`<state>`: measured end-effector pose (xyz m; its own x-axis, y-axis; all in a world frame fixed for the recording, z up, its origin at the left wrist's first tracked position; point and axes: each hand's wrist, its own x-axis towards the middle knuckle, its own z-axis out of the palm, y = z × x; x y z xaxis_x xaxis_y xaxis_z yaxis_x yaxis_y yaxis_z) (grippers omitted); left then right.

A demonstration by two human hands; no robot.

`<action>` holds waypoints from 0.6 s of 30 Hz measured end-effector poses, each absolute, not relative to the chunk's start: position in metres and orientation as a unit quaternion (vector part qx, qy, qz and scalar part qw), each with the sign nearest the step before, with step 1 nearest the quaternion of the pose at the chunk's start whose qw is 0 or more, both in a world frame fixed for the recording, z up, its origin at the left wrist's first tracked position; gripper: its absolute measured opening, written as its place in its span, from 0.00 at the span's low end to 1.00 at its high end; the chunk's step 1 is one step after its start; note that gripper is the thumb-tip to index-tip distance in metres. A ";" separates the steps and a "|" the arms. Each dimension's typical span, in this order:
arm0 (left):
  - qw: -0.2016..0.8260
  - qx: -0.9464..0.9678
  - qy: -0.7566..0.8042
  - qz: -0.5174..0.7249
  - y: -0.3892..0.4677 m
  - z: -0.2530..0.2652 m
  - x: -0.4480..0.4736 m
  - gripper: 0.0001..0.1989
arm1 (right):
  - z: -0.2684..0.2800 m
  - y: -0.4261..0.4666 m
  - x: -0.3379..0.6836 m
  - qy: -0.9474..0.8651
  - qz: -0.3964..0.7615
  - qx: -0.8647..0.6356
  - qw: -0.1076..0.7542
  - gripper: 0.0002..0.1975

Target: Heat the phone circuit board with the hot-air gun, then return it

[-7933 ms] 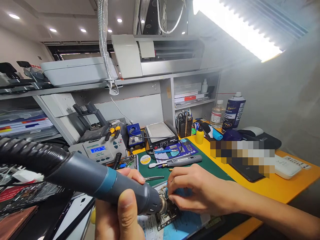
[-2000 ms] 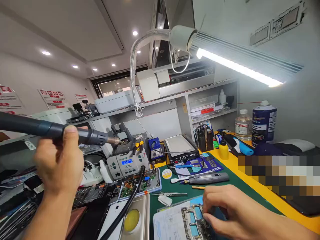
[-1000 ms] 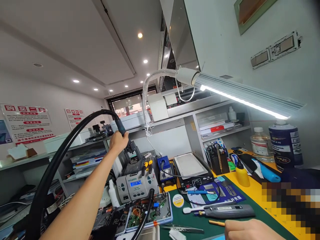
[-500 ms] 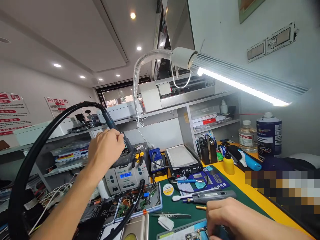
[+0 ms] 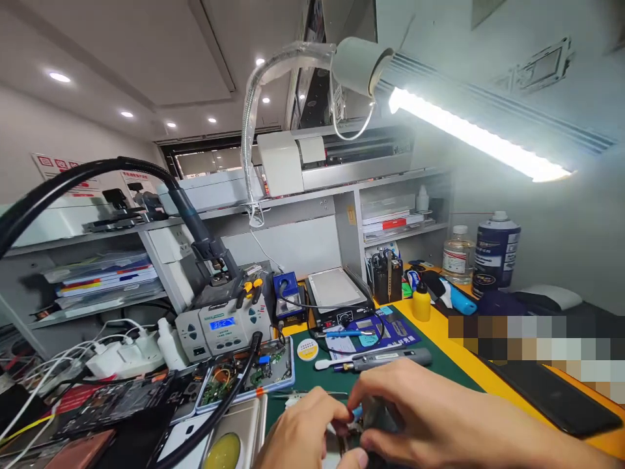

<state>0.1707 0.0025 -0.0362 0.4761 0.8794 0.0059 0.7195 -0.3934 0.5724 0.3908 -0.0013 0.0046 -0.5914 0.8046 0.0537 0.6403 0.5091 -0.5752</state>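
Note:
My left hand (image 5: 310, 430) and my right hand (image 5: 410, 410) are together at the lower middle, fingertips nearly meeting. Both have curled, closed fingers around something small that I cannot make out, mostly covered by the hands. A dark greyish shape shows under my right palm. Behind my left hand, partly hidden, lie tweezers (image 5: 336, 393) on the green mat (image 5: 312, 374). The hot-air gun handle (image 5: 190, 212) stands in its holder on the rework station (image 5: 219, 329), its black hose arching left.
An opened device with circuit boards (image 5: 244, 374) lies left of the mat. A grey pen-shaped tool (image 5: 390, 357), a round tin (image 5: 307, 350) and a hot plate (image 5: 336, 293) are farther back. At right are a yellow bottle (image 5: 421, 305) and a black phone (image 5: 556, 394). A lit lamp (image 5: 478, 133) hangs above.
My left hand has let go of the hot-air gun handle, now in its holder, and come down beside my right hand. My right hand has shifted left in view. The view has turned slightly.

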 end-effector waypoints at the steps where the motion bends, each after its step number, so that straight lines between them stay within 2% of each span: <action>1: 0.259 0.806 0.507 0.163 0.002 -0.034 0.175 0.14 | 0.006 0.002 0.391 -0.852 0.266 -0.421 0.159 0.14; 5: 0.289 0.762 0.555 0.170 -0.003 -0.023 0.188 0.19 | 0.008 0.019 0.389 -0.833 0.316 -0.429 0.149 0.15; 10: 0.311 0.743 0.563 0.185 -0.006 -0.020 0.195 0.13 | 0.009 0.024 0.384 -0.816 0.371 -0.422 0.136 0.15; 16: 0.333 0.722 0.569 0.210 -0.007 -0.023 0.192 0.13 | 0.015 0.027 0.396 -0.812 0.341 -0.448 0.155 0.19; 18: 0.360 0.702 0.573 0.223 -0.008 -0.028 0.186 0.14 | 0.016 0.033 0.410 -0.813 0.304 -0.471 0.157 0.18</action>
